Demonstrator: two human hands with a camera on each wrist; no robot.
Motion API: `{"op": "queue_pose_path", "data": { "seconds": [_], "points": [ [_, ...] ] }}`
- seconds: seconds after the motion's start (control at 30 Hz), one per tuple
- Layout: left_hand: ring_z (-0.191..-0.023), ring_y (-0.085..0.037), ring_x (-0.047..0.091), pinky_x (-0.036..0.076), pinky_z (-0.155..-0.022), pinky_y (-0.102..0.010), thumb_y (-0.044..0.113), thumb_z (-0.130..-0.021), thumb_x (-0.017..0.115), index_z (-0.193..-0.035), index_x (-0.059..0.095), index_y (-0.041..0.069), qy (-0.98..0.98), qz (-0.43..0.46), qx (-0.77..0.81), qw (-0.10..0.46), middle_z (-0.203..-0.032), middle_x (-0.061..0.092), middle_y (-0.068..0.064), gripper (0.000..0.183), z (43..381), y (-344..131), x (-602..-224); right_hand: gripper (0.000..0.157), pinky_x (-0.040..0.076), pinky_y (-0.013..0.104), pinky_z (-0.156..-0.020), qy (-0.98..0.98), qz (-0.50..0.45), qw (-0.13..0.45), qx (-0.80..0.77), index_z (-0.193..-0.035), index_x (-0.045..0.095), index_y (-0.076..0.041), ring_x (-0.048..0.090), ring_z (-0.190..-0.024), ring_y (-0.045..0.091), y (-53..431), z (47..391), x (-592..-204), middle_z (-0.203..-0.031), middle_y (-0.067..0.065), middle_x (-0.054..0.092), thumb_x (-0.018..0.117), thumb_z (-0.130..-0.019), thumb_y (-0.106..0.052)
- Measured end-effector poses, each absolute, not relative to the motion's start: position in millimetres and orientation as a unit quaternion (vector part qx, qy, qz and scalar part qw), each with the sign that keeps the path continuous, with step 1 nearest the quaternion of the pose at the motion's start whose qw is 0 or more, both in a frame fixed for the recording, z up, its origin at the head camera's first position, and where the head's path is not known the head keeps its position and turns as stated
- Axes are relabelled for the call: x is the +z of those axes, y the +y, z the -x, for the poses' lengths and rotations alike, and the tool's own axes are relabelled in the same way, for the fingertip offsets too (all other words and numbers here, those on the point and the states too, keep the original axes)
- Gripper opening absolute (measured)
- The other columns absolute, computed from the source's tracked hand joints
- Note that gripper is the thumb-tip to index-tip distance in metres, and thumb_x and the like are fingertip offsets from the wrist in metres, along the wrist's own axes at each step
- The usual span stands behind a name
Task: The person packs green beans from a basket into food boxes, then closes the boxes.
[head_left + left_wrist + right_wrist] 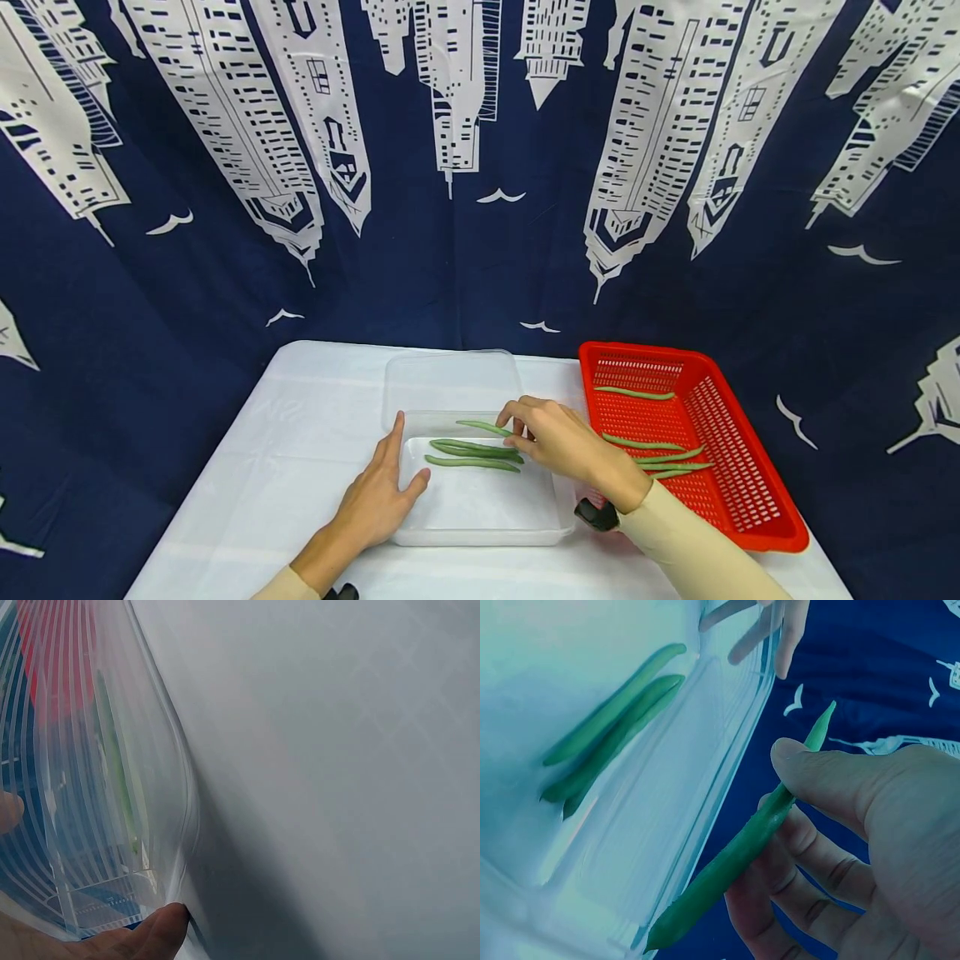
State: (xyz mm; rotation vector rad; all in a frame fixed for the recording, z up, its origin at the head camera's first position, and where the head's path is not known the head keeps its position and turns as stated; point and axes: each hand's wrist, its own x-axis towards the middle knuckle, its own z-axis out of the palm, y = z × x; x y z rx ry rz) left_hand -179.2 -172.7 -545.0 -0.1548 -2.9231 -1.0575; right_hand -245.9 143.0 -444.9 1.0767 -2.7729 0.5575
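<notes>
My right hand pinches a green bean between thumb and fingers, over the far right part of a clear plastic container. Inside that container, several green beans lie side by side on the bottom, also visible in the right wrist view. At the container's left side is my left hand, its fingers extended along the wall and its thumb reaching over the rim. Through the ribbed wall in the left wrist view, a blurred green shape shows.
A red perforated basket stands to the right, with several green beans in it. Behind the container lies a clear flat lid. White cloth covers the table; a dark blue cloth with white buildings hangs beyond.
</notes>
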Motion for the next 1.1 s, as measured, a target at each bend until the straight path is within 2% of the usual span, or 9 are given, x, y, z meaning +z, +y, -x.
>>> {"op": "queue_pose_path", "data": {
  "seconds": [0.27,0.47,0.7,1.1],
  "points": [
    [-0.151,-0.056,0.065,0.055,-0.117,-0.078,0.044,-0.116,0.070,-0.190,0.006,0.023,-0.940,0.052,-0.338,0.014,-0.183,0.044,-0.027,0.101,180,-172,-543,0.020,0.051,0.023,-0.062,-0.913,-0.365,0.027,0.178,-0.119,0.082,-0.022,0.060,-0.072,-0.003,125,248,-450,-0.097,-0.010,0.077,0.092,-0.102,-0.018],
    [-0.151,-0.057,0.065,0.056,-0.116,-0.078,0.044,-0.116,0.071,-0.190,0.005,0.022,-0.940,0.053,-0.338,0.014,-0.183,0.044,-0.027,0.101,180,-172,-543,0.022,0.051,0.025,-0.063,-0.913,-0.369,0.010,0.175,-0.121,0.083,-0.020,0.061,-0.073,-0.001,113,251,-456,-0.097,-0.007,0.077,0.093,-0.101,-0.018],
    [-0.151,-0.057,0.065,0.055,-0.117,-0.078,0.044,-0.116,0.070,-0.190,0.005,0.023,-0.939,0.051,-0.339,0.015,-0.183,0.044,-0.026,0.101,179,-172,-542,0.022,0.051,0.025,-0.062,-0.915,-0.370,-0.004,0.160,-0.121,0.084,-0.022,0.060,-0.076,0.001,103,252,-460,-0.097,-0.009,0.075,0.093,-0.102,-0.023],
    [-0.149,-0.057,0.067,0.054,-0.118,-0.080,0.044,-0.116,0.070,-0.190,0.005,0.024,-0.938,0.052,-0.343,0.011,-0.183,0.044,-0.027,0.101,179,-172,-543,0.021,0.050,0.025,-0.067,-0.906,-0.392,-0.017,0.157,-0.114,0.084,-0.019,0.058,-0.076,0.002,93,255,-470,-0.093,-0.007,0.074,0.096,-0.098,-0.016]
  ]
}}
